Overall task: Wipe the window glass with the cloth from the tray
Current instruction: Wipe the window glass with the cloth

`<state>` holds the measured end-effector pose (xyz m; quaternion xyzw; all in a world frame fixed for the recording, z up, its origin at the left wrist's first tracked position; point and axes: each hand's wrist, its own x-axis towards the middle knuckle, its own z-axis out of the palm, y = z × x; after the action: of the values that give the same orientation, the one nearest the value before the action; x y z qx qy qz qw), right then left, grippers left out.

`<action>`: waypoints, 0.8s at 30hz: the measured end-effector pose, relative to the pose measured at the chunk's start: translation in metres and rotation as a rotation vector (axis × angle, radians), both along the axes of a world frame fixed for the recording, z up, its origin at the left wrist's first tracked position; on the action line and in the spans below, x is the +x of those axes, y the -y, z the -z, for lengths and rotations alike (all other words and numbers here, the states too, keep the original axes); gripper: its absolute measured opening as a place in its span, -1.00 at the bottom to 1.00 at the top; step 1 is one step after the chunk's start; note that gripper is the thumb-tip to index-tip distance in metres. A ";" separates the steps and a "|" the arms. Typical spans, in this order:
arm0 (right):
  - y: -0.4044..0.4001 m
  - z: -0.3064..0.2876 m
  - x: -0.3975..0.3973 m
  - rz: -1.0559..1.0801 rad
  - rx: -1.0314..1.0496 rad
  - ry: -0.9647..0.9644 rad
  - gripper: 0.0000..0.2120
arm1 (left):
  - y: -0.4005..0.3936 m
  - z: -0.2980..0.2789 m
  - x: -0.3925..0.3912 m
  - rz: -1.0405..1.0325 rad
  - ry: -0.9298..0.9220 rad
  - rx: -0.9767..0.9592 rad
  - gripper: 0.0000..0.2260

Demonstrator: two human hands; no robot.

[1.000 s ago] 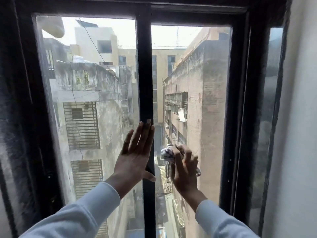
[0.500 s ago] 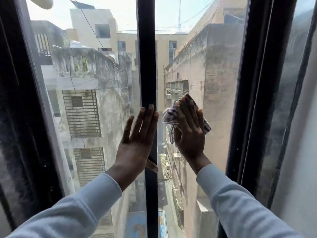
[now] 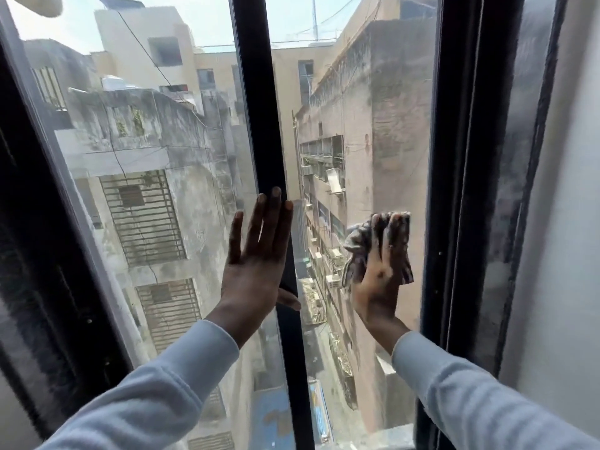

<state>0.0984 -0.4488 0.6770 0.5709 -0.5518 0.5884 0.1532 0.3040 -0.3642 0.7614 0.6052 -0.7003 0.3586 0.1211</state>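
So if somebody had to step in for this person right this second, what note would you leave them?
Left hand: open, flat across the left glass pane and the black centre bar, bracing.
Right hand: pressing the crumpled patterned grey-and-white cloth on the right glass pane, near the dark right frame.
Done: cloth is in hand and on the glass; how much is already wiped cannot be told.
Left: wipe the rest of the right pane, then the left.

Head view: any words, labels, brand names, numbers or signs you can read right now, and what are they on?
None can be read.
Cloth under the right hand: a pattern only, no lettering.
Window frame and left hand: bare.
Buildings outside: no sign legible; blue patch below too blurred to tell.
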 end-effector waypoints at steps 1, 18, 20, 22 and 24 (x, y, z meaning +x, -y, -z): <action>-0.007 0.017 0.006 -0.087 0.021 -0.189 -0.31 | 0.000 0.001 0.000 -0.005 -0.001 0.003 0.64; -0.126 -0.044 -0.032 -1.179 0.707 0.778 -0.64 | -0.075 0.039 -0.067 0.173 -0.803 0.159 -0.27; -0.155 -0.053 -0.034 -1.349 0.751 0.996 -0.49 | -0.104 0.040 -0.088 0.363 -1.373 0.413 -0.35; -0.184 -0.055 -0.035 -1.394 0.766 1.123 -0.42 | -0.127 0.039 -0.097 0.525 -1.832 0.649 -0.33; -0.213 -0.056 -0.040 -1.418 0.724 1.207 -0.39 | -0.144 0.036 -0.096 0.556 -1.883 0.689 -0.43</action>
<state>0.0588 -0.2356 0.7329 0.3862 -0.2150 0.5315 -0.7226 0.2078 -0.2203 0.7256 0.4591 -0.5016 -0.5190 0.5180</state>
